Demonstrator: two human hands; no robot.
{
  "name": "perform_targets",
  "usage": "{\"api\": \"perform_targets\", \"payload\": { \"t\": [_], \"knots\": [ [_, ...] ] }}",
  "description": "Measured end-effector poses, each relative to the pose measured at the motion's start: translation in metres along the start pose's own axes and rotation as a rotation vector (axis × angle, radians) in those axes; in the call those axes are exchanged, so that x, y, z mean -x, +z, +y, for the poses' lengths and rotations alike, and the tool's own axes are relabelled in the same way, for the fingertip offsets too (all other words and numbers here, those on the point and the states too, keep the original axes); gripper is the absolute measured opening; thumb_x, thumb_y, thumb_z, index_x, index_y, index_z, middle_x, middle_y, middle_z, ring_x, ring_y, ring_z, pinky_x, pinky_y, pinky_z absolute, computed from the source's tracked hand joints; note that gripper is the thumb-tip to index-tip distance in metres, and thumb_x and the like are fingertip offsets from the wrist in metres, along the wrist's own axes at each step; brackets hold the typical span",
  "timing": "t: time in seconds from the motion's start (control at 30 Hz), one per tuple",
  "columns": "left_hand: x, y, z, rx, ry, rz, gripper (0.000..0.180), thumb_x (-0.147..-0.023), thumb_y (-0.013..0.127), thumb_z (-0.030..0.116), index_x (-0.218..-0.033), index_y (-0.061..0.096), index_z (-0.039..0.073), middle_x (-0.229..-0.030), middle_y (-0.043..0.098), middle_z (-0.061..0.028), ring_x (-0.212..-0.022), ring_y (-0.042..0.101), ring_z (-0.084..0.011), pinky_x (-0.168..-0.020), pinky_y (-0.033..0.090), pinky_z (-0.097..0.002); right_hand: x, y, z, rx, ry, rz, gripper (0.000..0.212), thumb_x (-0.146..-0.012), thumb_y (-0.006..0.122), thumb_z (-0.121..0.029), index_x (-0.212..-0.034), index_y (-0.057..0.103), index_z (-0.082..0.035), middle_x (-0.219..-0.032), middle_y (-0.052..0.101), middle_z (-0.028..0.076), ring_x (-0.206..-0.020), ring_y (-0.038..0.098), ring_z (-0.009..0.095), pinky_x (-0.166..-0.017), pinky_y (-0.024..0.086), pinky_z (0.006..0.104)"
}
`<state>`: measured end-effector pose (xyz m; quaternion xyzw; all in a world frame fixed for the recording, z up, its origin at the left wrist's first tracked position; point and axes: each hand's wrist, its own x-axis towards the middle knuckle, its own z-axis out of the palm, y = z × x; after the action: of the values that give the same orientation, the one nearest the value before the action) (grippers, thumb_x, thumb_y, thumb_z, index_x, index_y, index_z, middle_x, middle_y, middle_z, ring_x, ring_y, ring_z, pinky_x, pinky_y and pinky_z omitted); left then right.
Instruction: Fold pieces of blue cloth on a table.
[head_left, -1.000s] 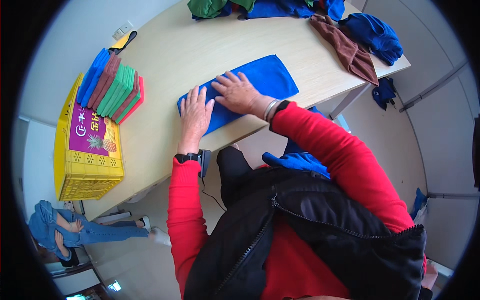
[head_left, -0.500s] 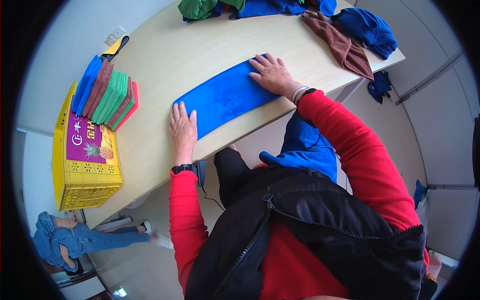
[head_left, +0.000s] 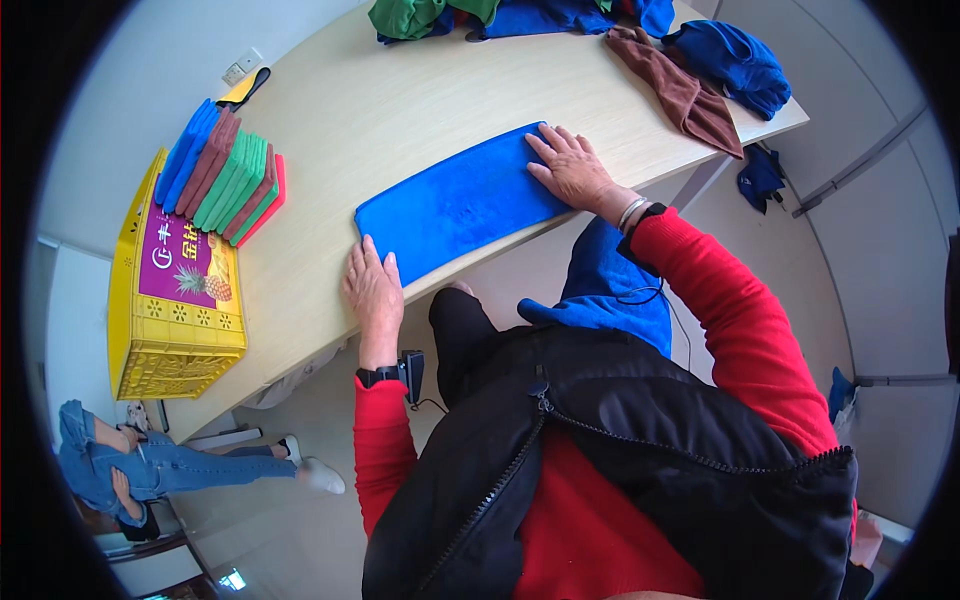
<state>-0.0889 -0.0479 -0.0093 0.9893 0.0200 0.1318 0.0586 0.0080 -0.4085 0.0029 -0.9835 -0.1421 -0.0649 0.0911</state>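
Observation:
A blue towel [head_left: 460,205], folded into a long flat strip, lies along the near edge of the table. My left hand [head_left: 376,292] rests at its left end, near the front corner, with the fingers stretched out and partly on the tabletop. At the right end lies my right hand [head_left: 578,172], palm down, its fingers spread over the towel's edge. Neither hand grips the cloth. Another blue cloth [head_left: 612,300] hangs over my lap below the table edge.
A yellow crate [head_left: 180,350] at the left stands beside a stack of folded blue, brown, green and red cloths [head_left: 225,175]. Loose cloths lie at the back, with a brown one [head_left: 670,85] and a blue one [head_left: 735,65] at the right. A person in denim [head_left: 150,465] stands at the lower left.
The view has shifted slightly. My left hand has slid toward the near corner of the towel's left end. My right hand stays spread at the right end, and the towel keeps its folded shape.

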Motion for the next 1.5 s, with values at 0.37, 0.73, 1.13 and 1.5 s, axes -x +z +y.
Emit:
{"api": "perform_targets", "payload": {
  "t": [0.37, 0.73, 1.13, 1.5],
  "knots": [
    [0.016, -0.025, 0.020, 0.106, -0.132, 0.001, 0.058, -0.098, 0.062, 0.032, -0.143, 0.046, -0.002, -0.140, 0.055, -0.0244, -0.131, 0.052, -0.0386, -0.110, 0.040, -0.0466, 0.012, -0.026, -0.083, -0.036, -0.155, 0.074, 0.060, -0.104, 0.046, -0.046, -0.152, 0.041, -0.011, -0.161, 0.033, 0.015, -0.151, 0.026, 0.036, -0.122, 0.020, 0.0548],
    [-0.056, 0.005, -0.027, 0.670, -0.397, -0.189, 0.047, -0.080, 0.078, 0.017, -0.118, 0.063, -0.007, -0.108, 0.070, -0.0212, -0.098, 0.070, -0.0324, -0.089, 0.055, -0.0416, -0.008, 0.015, -0.117, -0.044, -0.191, 0.052, 0.062, -0.105, 0.036, -0.050, -0.152, 0.041, -0.009, -0.160, 0.035, 0.014, -0.150, 0.027, 0.036, -0.123, 0.018, 0.0526],
    [-0.050, -0.014, -0.041, 1.782, -0.583, -0.344, 0.037, -0.087, 0.076, 0.018, -0.118, 0.064, 0.002, -0.115, 0.069, -0.0107, -0.106, 0.067, -0.0245, -0.096, 0.055, -0.0438, -0.009, 0.013, -0.118, -0.087, -0.174, 0.021, 0.061, -0.106, 0.035, -0.049, -0.153, 0.041, -0.010, -0.160, 0.035, 0.013, -0.151, 0.026, 0.035, -0.123, 0.018, 0.0525],
    [-0.050, -0.086, 0.015, 1.644, -0.322, -0.213, 0.044, -0.092, 0.068, 0.023, -0.128, 0.058, 0.002, -0.118, 0.065, -0.0095, -0.106, 0.064, -0.0210, -0.092, 0.054, -0.0365, -0.014, 0.023, -0.146, -0.070, -0.261, 0.049, 0.061, -0.106, 0.033, -0.048, -0.152, 0.042, -0.010, -0.160, 0.036, 0.012, -0.150, 0.027, 0.034, -0.123, 0.017, 0.0524]
  ]
}}
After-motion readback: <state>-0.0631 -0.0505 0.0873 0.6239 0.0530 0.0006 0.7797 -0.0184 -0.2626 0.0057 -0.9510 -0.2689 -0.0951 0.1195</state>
